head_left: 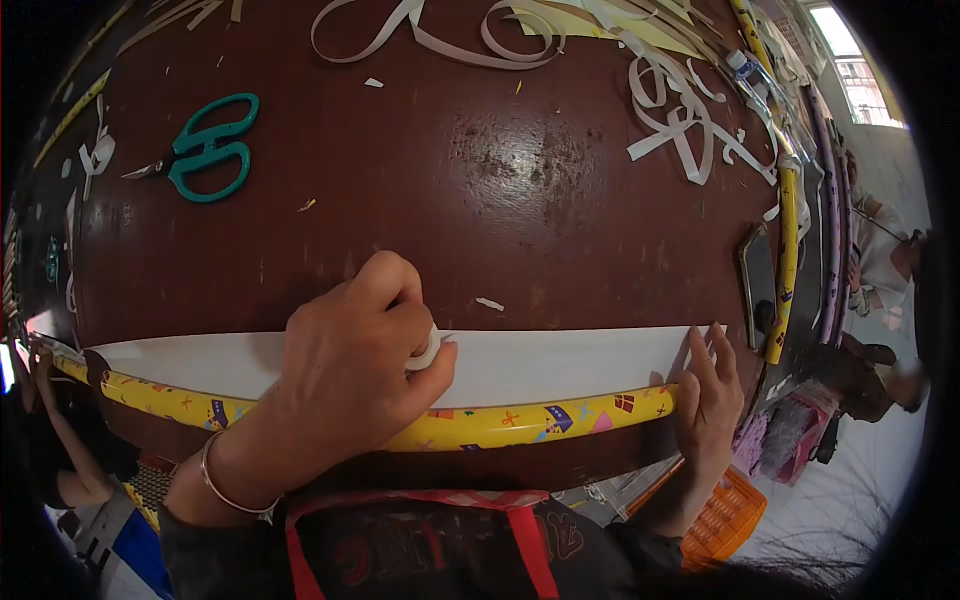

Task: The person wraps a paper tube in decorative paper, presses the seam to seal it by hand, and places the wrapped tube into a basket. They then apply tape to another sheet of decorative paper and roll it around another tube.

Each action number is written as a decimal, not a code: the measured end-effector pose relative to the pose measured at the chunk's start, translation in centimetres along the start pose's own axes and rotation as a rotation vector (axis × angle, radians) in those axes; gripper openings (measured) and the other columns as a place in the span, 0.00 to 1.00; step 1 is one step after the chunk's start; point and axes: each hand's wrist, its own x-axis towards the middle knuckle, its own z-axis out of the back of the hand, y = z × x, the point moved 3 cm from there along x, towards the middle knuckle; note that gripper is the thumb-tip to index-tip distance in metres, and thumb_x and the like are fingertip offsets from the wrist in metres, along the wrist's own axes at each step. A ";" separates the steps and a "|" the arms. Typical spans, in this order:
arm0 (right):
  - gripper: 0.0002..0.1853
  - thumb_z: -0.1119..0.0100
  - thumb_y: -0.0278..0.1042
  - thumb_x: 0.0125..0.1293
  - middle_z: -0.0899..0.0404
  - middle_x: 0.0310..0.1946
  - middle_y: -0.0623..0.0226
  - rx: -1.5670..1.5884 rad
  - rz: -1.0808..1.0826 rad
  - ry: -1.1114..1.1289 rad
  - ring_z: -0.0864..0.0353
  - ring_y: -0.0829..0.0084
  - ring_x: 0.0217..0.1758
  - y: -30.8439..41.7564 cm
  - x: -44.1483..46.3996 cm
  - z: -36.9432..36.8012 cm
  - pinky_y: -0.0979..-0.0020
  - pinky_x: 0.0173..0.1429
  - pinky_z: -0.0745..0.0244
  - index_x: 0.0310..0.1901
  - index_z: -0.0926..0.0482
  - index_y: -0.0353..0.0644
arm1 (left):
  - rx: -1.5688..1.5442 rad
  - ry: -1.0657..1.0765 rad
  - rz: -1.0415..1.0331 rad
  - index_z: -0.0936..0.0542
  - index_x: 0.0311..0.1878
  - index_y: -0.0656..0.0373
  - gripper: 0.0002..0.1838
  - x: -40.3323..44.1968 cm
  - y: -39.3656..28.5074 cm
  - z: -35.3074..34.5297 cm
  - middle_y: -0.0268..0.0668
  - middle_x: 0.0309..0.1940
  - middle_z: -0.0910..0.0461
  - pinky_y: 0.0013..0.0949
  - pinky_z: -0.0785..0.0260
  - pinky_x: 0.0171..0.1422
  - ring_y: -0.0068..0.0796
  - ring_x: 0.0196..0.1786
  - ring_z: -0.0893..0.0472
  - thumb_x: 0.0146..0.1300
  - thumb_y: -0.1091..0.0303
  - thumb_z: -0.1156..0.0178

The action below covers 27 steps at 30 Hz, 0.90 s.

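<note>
A long sheet of patterned yellow wrapping paper [520, 424] lies along the near table edge, its near part curled into a roll and its white underside [560, 365] facing up beyond that. My left hand [355, 345], with a bracelet at the wrist, is closed over the white strip left of centre. Its fingers grip a small white round object [428, 352], mostly covered by them. At the sheet's right end rests my right hand [710, 400], its fingers stretched out over the white edge and its thumb at the roll.
Teal-handled scissors [212, 150] lie at the back left. Curled white strips [680, 115] lie at the back right, near a yellow roll [786, 265] and a dark metal-edged tool [755, 280]. An orange basket [728, 515] stands below the right edge. Another person's arm [75, 450] shows at left.
</note>
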 end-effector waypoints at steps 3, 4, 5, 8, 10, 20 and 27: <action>0.23 0.55 0.37 0.72 0.30 0.65 0.40 -0.007 0.006 -0.006 0.26 0.44 0.66 0.0 -0.1 -0.1 0.56 0.63 0.26 0.64 0.23 0.38 | 0.002 -0.004 -0.013 0.32 0.18 0.57 0.18 0.1 0.0 0.1 0.34 0.33 0.30 0.29 0.38 0.23 0.23 0.22 0.29 0.46 0.74 0.28; 0.23 0.55 0.36 0.72 0.30 0.65 0.40 -0.015 0.013 -0.012 0.25 0.44 0.65 0.0 -0.1 -0.1 0.56 0.63 0.26 0.64 0.23 0.38 | 0.003 0.002 -0.018 0.32 0.18 0.57 0.18 0.1 0.0 0.1 0.34 0.33 0.30 0.30 0.38 0.23 0.23 0.22 0.29 0.46 0.74 0.28; 0.23 0.55 0.36 0.72 0.30 0.65 0.40 -0.015 0.015 -0.013 0.25 0.44 0.65 -0.1 -0.1 0.0 0.56 0.63 0.26 0.64 0.23 0.38 | 0.004 0.001 -0.017 0.32 0.18 0.57 0.18 0.1 0.0 0.1 0.34 0.33 0.30 0.30 0.38 0.23 0.23 0.22 0.29 0.46 0.74 0.28; 0.23 0.54 0.36 0.72 0.30 0.65 0.40 0.001 0.036 -0.013 0.25 0.44 0.65 -0.1 0.0 0.1 0.56 0.62 0.26 0.64 0.23 0.38 | 0.014 0.016 -0.005 0.32 0.18 0.57 0.19 0.0 0.0 0.0 0.34 0.33 0.30 0.30 0.37 0.24 0.24 0.23 0.29 0.46 0.74 0.27; 0.23 0.54 0.37 0.72 0.30 0.66 0.40 0.000 0.039 -0.020 0.25 0.43 0.65 -0.2 -0.1 0.0 0.56 0.63 0.26 0.64 0.24 0.38 | 0.030 0.000 -0.018 0.33 0.18 0.56 0.19 0.0 0.0 -0.1 0.34 0.34 0.30 0.30 0.37 0.24 0.24 0.23 0.28 0.45 0.74 0.27; 0.23 0.55 0.38 0.72 0.31 0.66 0.41 -0.012 0.027 -0.013 0.25 0.44 0.65 -0.2 -0.1 0.0 0.56 0.62 0.26 0.64 0.23 0.39 | 0.035 0.000 -0.030 0.32 0.18 0.57 0.19 0.0 -0.1 0.0 0.34 0.34 0.31 0.31 0.37 0.24 0.24 0.23 0.29 0.46 0.74 0.27; 0.23 0.55 0.39 0.74 0.30 0.66 0.42 -0.029 0.046 -0.027 0.24 0.44 0.64 -0.4 -0.2 -0.2 0.56 0.61 0.25 0.64 0.23 0.40 | 0.057 0.039 -0.005 0.28 0.19 0.58 0.15 0.1 -0.2 0.1 0.34 0.33 0.31 0.33 0.36 0.25 0.27 0.24 0.27 0.48 0.71 0.28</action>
